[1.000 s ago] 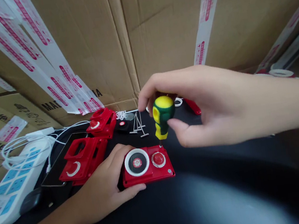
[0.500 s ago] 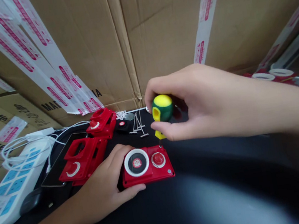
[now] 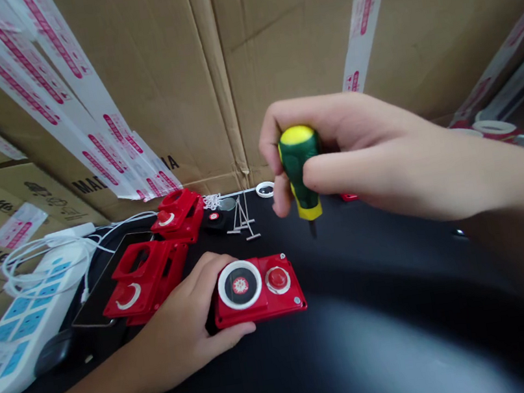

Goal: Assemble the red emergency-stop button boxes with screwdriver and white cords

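My left hand (image 3: 188,329) grips the left end of a red plastic box (image 3: 264,314), which lies flat on the black tabletop. On the box's face are a white ring (image 3: 221,287) around a black disc and a red round knob (image 3: 277,278). Screw heads show at its two right corners. My right hand (image 3: 348,151) is closed around a stubby green and yellow screwdriver (image 3: 300,164). The screwdriver points down, its tip in the air above and to the right of the box, touching nothing.
More red housings (image 3: 148,276) lie to the left, partly over a dark tablet-like slab (image 3: 95,300). A white power strip (image 3: 28,317) with cables stands at far left. Several T-shaped metal pins (image 3: 252,237) and a white ring (image 3: 265,189) lie behind. Cardboard boxes (image 3: 283,75) wall the back.
My right hand has lifted the screwdriver off the box's upper right screw and moved it up and to the right. My left hand and the box have stayed put.
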